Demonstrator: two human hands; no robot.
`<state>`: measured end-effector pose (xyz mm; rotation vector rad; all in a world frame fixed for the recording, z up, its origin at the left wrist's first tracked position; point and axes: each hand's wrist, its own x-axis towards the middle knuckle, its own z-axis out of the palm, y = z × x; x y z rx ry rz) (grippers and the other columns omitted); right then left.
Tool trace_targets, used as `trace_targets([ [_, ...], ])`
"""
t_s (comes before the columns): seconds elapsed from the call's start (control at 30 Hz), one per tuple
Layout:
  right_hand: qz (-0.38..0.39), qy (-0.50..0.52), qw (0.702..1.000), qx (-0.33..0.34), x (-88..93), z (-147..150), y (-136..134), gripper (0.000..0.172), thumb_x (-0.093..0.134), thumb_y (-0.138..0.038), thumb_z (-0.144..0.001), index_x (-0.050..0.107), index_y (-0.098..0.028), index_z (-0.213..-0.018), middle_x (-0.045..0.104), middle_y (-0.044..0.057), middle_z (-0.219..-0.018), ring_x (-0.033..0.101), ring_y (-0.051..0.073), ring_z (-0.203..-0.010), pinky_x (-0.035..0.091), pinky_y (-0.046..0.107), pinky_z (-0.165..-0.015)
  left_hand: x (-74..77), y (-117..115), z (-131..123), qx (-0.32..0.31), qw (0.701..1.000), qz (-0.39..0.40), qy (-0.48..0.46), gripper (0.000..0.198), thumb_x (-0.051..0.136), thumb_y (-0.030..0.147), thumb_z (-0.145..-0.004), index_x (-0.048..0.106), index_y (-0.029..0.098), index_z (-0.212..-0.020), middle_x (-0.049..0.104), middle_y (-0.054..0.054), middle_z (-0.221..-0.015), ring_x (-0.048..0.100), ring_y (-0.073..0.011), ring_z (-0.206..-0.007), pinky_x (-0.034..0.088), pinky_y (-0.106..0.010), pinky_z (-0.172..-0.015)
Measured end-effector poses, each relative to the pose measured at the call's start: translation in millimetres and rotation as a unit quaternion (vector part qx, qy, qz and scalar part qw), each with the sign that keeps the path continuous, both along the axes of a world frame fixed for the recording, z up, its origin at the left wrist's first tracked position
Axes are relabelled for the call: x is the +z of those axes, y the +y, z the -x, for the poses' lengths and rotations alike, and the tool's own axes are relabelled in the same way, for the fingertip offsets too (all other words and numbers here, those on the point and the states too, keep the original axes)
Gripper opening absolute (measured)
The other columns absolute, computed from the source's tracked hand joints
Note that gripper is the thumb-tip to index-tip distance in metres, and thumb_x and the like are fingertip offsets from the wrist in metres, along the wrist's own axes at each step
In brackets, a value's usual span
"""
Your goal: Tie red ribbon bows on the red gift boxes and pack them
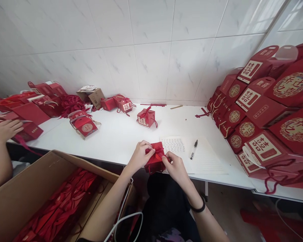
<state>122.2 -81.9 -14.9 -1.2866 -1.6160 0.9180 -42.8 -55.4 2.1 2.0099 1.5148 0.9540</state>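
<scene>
Fingers of the left hand and right hand pinch a red ribbon atop a small red box, which sits directly beneath them at the front edge of a white table. An uneven pull could leave the ribbon crooked or dent the box; pressure near the edge could tip it toward the lap below. Left of the fingers, a large open carton holds ribbon-topped red boxes. Beyond them to the left, a brown box carries white slips on top. Right of the fingers, stacked red packages hide whatever they contain.
</scene>
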Motion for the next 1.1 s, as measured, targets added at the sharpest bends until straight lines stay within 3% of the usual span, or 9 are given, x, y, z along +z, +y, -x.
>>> trace_targets([
  [0.23,0.012,0.055,0.998,0.023,-3.5,-4.8,-2.0,0.033,0.046,-0.043,-0.079,0.036,-0.021,-0.057,0.039,-0.003,-0.054,0.039,0.013,-0.055,0.032,0.025,-0.054,-2.7,-1.5,1.0,-0.012,1.0,0.004,-0.021,0.013,0.057,0.026,-0.08,0.064,0.019,-0.071,0.058,-0.004,-0.088,0.052,-0.0198,-0.094,0.041,-0.038,-0.091],
  [0.4,0.062,0.179,0.982,0.004,-5.9,-8.1,-0.1,0.035,0.053,-0.044,-0.075,0.039,-0.021,-0.053,0.04,-0.004,-0.05,0.037,0.012,-0.051,0.039,0.027,-0.058,-3.9,-1.3,3.7,-0.022,0.999,0.009,-0.03,0.013,0.057,0.028,-0.08,0.065,0.02,-0.073,0.058,-0.004,-0.09,0.052,-0.0196,-0.096,0.04,-0.037,-0.092],
  [0.53,0.086,0.366,0.925,-0.06,-8.7,-22.2,4.9,0.034,0.065,-0.039,-0.068,0.041,-0.021,-0.053,0.035,-0.007,-0.047,0.036,0.01,-0.048,0.047,0.033,-0.074,-3.8,-0.8,7.7,-0.01,0.999,0.021,-0.037,0.013,0.058,0.028,-0.079,0.065,0.02,-0.073,0.058,-0.004,-0.092,0.051,-0.0203,-0.098,0.039,-0.038,-0.094],
  [0.73,0.042,0.536,0.827,-0.163,3.5,-63.7,8.2,0.04,0.07,-0.024,-0.062,0.033,-0.019,-0.048,0.026,-0.009,-0.044,0.032,0.007,-0.045,0.049,0.026,-0.065,-2.9,0.7,8.8,-0.011,0.998,0.033,-0.044,0.012,0.058,0.029,-0.078,0.066,0.021,-0.073,0.058,-0.004,-0.093,0.051,-0.0212,-0.099,0.038,-0.04,-0.095],
  [0.8,0.021,0.559,0.808,-0.184,9.2,-73.5,8.1,0.04,0.069,-0.021,-0.058,0.031,-0.019,-0.046,0.025,-0.009,-0.043,0.03,0.006,-0.044,0.048,0.022,-0.06,-2.8,1.2,7.5,-0.012,0.998,0.03,-0.049,0.011,0.06,0.029,-0.077,0.066,0.021,-0.072,0.058,-0.004,-0.092,0.052,-0.0217,-0.099,0.039,-0.04,-0.094],
  [0.9,-0.002,0.554,0.811,-0.189,14.7,-80.5,8.5,0.037,0.069,-0.018,-0.056,0.033,-0.018,-0.047,0.026,-0.008,-0.043,0.029,0.006,-0.045,0.043,0.017,-0.051,-2.1,0.8,7.4,-0.015,0.997,0.03,-0.063,0.01,0.06,0.029,-0.076,0.065,0.021,-0.072,0.059,-0.004,-0.092,0.053,-0.0219,-0.099,0.039,-0.04,-0.095],
  [1.1,0.025,0.537,0.827,-0.164,15.3,-84.7,9.1,0.037,0.073,-0.023,-0.06,0.038,-0.018,-0.05,0.027,-0.008,-0.044,0.029,0.007,-0.046,0.045,0.02,-0.054,-6.2,-11.8,22.2,0.008,0.994,0.038,-0.1,0.026,0.059,0.031,-0.076,0.057,0.022,-0.1,0.05,-0.007,-0.119,0.048,-0.021,-0.116,0.039,-0.038,-0.098],
])
